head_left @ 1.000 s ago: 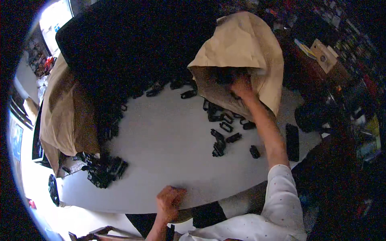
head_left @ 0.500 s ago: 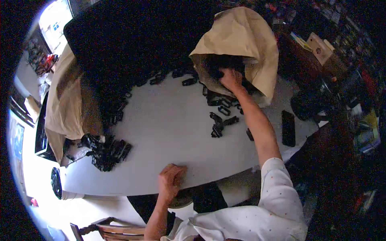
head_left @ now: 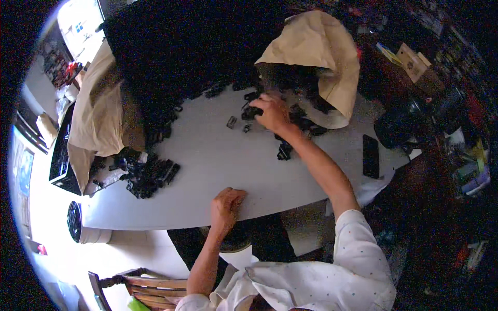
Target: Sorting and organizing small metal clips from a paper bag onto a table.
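Observation:
My right hand (head_left: 272,114) is over the white table just outside the mouth of a brown paper bag (head_left: 340,70) lying on its side. Its fingers curl around small black plastic parts (head_left: 251,111). A loose black part (head_left: 231,122) lies left of the hand, and more black parts (head_left: 284,150) are under my wrist. Close to the table's near edge, my left hand (head_left: 226,205) rests with its fingers closed; whatever they may hold is hidden. The inside of the bag is too dark to make out.
A second brown paper bag (head_left: 101,111) stands at the left, with a pile of black parts (head_left: 150,175) before it. Black parts line the table's (head_left: 207,150) dark far side. A black phone-like slab (head_left: 370,156) lies at the right. Behind me is a wooden chair (head_left: 153,287).
My right hand has come out of the bag toward the left, with black parts in it. Loose parts now lie left of it. My left hand stays closed by the near edge.

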{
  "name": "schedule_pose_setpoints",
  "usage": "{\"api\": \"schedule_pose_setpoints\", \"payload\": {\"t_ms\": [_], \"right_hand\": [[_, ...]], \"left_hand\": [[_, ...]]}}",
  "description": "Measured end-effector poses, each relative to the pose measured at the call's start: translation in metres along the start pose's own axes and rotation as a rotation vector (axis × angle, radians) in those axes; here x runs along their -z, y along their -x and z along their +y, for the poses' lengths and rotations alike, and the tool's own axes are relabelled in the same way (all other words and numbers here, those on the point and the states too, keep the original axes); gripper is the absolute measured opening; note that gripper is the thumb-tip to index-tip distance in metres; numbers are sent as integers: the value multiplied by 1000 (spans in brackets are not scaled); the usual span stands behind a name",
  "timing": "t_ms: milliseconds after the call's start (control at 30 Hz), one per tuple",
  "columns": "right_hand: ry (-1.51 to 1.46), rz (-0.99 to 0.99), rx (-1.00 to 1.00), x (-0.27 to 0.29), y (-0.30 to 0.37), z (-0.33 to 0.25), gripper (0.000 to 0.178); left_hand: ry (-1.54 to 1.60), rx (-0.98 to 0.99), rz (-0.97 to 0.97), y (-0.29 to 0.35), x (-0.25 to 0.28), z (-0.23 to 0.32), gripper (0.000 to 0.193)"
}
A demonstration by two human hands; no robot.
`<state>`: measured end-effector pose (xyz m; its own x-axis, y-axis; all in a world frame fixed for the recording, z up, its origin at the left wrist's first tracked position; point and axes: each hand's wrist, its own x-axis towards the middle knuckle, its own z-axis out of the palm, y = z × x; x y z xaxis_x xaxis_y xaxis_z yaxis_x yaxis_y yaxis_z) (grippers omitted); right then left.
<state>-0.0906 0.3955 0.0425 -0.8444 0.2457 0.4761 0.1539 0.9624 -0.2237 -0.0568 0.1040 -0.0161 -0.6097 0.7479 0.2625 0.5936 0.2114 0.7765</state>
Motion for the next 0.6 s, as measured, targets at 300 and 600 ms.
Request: {"api": "schedule_pose_setpoints", "payload": {"t_ms": [300, 600], "right_hand": [[-181, -201, 215, -1, 9, -18, 52], [-260, -32, 52, 53, 56, -6, 18]], "left_hand": [[184, 140, 74, -22, 12, -24, 19], [-616, -239, 463, -71, 45, -58, 32]]}}
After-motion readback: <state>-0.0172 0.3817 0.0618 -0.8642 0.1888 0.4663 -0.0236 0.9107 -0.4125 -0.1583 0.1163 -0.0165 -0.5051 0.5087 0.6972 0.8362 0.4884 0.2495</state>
